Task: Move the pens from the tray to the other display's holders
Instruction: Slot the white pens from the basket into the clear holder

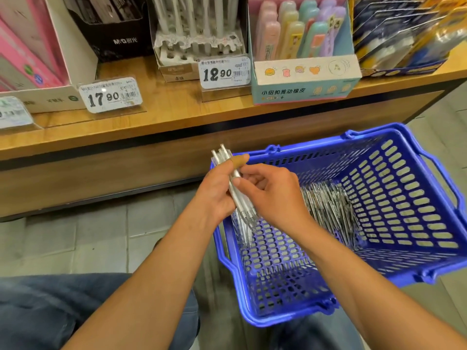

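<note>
Head view, one frame. Person is seated or crouched in front of a wooden shelf [177,114]; a blue basket [429,198] sits between the knees, tilted.

Left hand [217,195]: fingers curled round a small bundle of clear pens [233,178], clicker ends up and past the fingertips, tips pointing down over the near-left rim of the basket. A tan plaster wraps one finger that lies across the bundle.

Right hand [273,193]: just beside the left, thumb and fingers pinching the same bundle at mid-length. It appears to be squaring the pens or picking one out; cannot tell which.

Remaining stock: a heap of loose pens [328,210] lies on the basket floor, right of the hands.

Target, as judged: the white pen display [199,44] on the shelf, above and slightly left of the hands, behind the 12.90 price tag [225,73]. Its front row of holes looks partly unfilled, with white pens standing in the rows behind.

Notes on doing the step well (judgement):
- Align all tips the same way before lifting, so each pen goes in tip-down.
- Keep the left hand as the magazine; feed single pens with the right.
- Fill empty front holes first; the reach past standing pens risks knocking them.
- The clear barrels look smooth; grip firmly over the basket so drops land inside.
</note>
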A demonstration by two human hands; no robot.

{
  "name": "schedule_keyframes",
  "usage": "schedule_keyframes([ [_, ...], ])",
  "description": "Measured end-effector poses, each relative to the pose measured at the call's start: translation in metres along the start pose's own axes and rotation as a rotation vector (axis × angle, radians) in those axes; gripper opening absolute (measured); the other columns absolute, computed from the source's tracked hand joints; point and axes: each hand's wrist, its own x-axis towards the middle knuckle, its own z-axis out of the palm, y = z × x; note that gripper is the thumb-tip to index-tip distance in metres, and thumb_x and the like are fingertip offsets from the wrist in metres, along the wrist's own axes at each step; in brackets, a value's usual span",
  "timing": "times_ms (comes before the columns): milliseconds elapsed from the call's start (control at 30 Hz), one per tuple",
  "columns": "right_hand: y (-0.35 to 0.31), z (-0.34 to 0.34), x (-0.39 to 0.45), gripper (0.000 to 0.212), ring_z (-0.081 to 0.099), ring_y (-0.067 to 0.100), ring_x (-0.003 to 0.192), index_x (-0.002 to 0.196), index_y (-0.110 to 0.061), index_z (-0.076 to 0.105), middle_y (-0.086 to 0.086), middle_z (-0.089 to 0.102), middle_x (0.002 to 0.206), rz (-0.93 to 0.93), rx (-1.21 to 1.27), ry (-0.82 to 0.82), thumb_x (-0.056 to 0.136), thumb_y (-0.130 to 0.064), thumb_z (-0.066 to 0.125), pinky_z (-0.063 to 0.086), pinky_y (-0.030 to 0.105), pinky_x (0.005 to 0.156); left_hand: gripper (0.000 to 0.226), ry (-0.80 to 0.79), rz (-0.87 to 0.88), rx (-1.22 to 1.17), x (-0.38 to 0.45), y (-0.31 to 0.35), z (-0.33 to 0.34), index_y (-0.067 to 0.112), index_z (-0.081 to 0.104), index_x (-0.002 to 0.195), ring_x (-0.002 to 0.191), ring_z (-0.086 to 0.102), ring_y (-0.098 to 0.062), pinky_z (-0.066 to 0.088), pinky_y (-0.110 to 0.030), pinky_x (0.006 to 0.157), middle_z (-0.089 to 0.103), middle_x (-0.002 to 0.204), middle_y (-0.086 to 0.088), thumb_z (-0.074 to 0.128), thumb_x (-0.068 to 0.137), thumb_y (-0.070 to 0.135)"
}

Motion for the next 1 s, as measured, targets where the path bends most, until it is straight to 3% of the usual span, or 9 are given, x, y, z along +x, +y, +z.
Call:
schedule_keyframes([
  [67,0.008,-0.002,0.006,0.013,0.059,0.000,0.056,0.090,-0.024,0.076,-0.010,0.068,0.066,0.020,0.136,-0.009,0.084,-0.035,0.072,0.048,0.016,0.060,0.014,0.018,0.010,0.017,0.002,0.003,-0.003,-0.006,0.059,0.091,0.075,0.071,-0.029,0.061,-0.039,0.068,0.066,0.081,-0.021,0.060,0.089,0.007],
  [100,0.017,-0.003,0.012,0.014,0.057,0.000,0.053,0.084,-0.024,0.075,-0.009,0.069,0.065,0.063,0.211,0.028,0.086,-0.036,0.069,0.047,0.018,0.056,0.015,0.044,0.020,0.028,0.004,0.004,-0.005,-0.007,0.060,0.093,0.074,0.068,-0.026,0.061,-0.036,0.068,0.064,0.081,-0.019,0.059,0.089,0.007],
  [200,0.065,0.006,0.029,0.022,0.055,0.008,0.054,0.075,-0.013,0.069,0.004,0.068,0.067,0.300,0.242,0.141,0.090,-0.029,0.063,0.051,0.034,0.059,0.009,0.093,0.059,-0.002,0.006,0.008,-0.009,0.006,0.059,0.079,0.049,0.053,-0.012,0.047,-0.023,0.047,0.053,0.062,-0.004,0.056,0.088,0.004],
  [300,0.124,0.036,0.036,0.018,0.060,0.019,0.073,0.078,-0.007,0.065,0.014,0.069,0.086,0.549,0.041,-0.070,0.092,-0.016,0.059,0.053,0.040,0.074,0.009,0.059,0.058,-0.049,0.005,0.010,-0.011,0.008,0.058,0.088,0.048,0.051,-0.012,0.044,-0.022,0.046,0.053,0.064,-0.003,0.051,0.087,0.002],
  [400,0.165,0.071,0.029,0.008,0.062,0.031,0.085,0.091,-0.009,0.060,0.018,0.064,0.094,0.678,-0.143,-0.293,0.094,-0.017,0.061,0.049,0.037,0.072,0.016,0.040,0.065,-0.076,0.004,0.011,-0.011,0.008,0.056,0.099,0.050,0.052,-0.013,0.045,-0.022,0.047,0.053,0.068,-0.003,0.048,0.088,0.000],
  [600,0.189,0.115,0.021,0.019,0.063,0.033,0.097,0.103,0.000,0.059,0.019,0.065,0.104,0.694,-0.479,-0.469,0.094,-0.017,0.060,0.044,0.033,0.066,0.019,0.021,0.066,-0.084,0.004,0.013,-0.014,0.008,0.057,0.104,0.052,0.055,-0.013,0.049,-0.023,0.049,0.057,0.069,-0.004,0.047,0.090,-0.001],
  [700,0.189,0.118,0.021,0.013,0.063,0.032,0.089,0.089,-0.004,0.056,0.017,0.065,0.101,0.663,-0.512,-0.467,0.094,-0.016,0.059,0.042,0.031,0.063,0.022,0.015,0.072,-0.075,0.003,0.013,-0.014,0.006,0.057,0.108,0.054,0.056,-0.013,0.050,-0.023,0.049,0.059,0.071,-0.004,0.048,0.089,-0.002],
  [900,0.189,0.101,0.015,0.032,0.050,0.021,0.058,0.069,-0.008,0.048,0.006,0.050,0.065,0.684,-0.432,-0.393,0.095,-0.024,0.059,0.044,0.026,0.053,0.027,0.050,0.075,-0.021,0.001,0.012,-0.013,0.005,0.058,0.113,0.056,0.058,-0.014,0.052,-0.025,0.051,0.061,0.073,-0.005,0.050,0.089,-0.003],
  [1000,0.178,0.075,0.013,0.018,0.054,0.025,0.065,0.092,-0.003,0.061,0.012,0.059,0.072,0.649,-0.280,-0.340,0.095,-0.021,0.060,0.049,0.031,0.064,0.026,0.083,0.074,0.024,0.000,0.011,-0.013,0.006,0.060,0.113,0.057,0.060,-0.015,0.053,-0.026,0.053,0.062,0.074,-0.005,0.052,0.090,-0.002],
])
